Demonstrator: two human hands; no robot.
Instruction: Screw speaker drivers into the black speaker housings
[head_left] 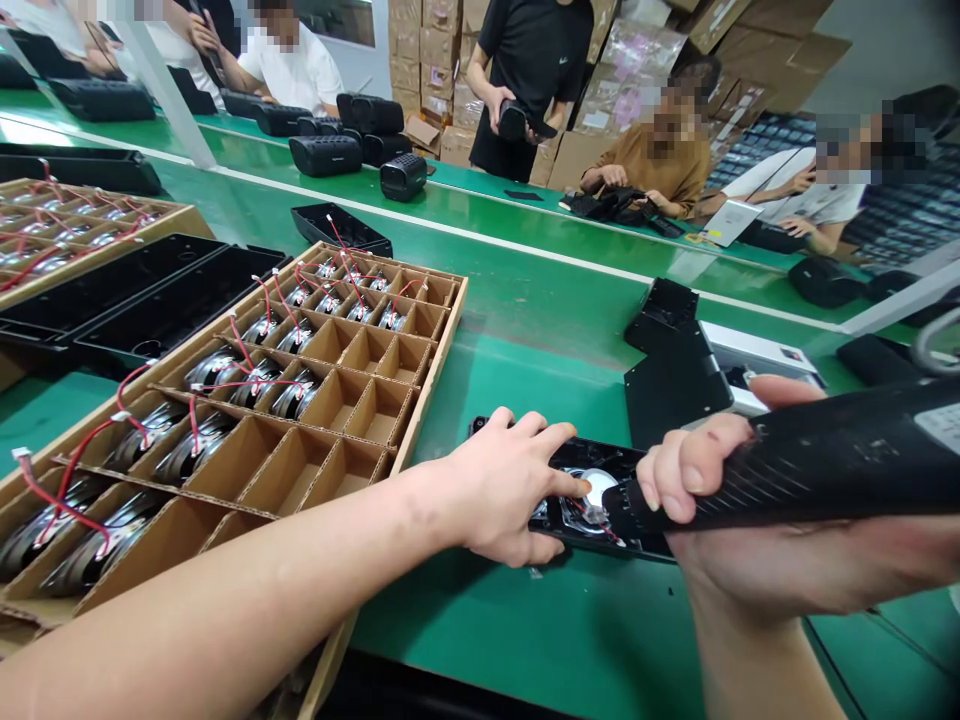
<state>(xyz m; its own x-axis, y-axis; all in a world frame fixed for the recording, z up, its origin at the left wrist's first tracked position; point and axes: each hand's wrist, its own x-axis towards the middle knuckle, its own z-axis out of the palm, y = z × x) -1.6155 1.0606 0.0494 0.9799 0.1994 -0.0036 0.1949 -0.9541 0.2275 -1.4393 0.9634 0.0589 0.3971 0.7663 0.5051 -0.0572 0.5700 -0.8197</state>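
My right hand [705,480] is wrapped around a black electric screwdriver [840,450], whose narrow end points left and down at a long black speaker panel [645,545]. A round speaker driver [598,488] with a pale centre and a red-and-black wire sits in the panel near the tool's end. The exact tip and any screw under it are hidden. My left hand [510,485] lies across the panel with spread fingers, its index finger touching the driver and its thumb by the panel's near edge. Part of the panel is covered by this hand.
To the left stands a divided cardboard tray [442,350] with several wired speaker drivers [214,370]. Black housings [165,300] lie beyond it. A black box [671,385] and a white box [757,350] sit at right. Co-workers [532,80] are across the green bench [540,310].
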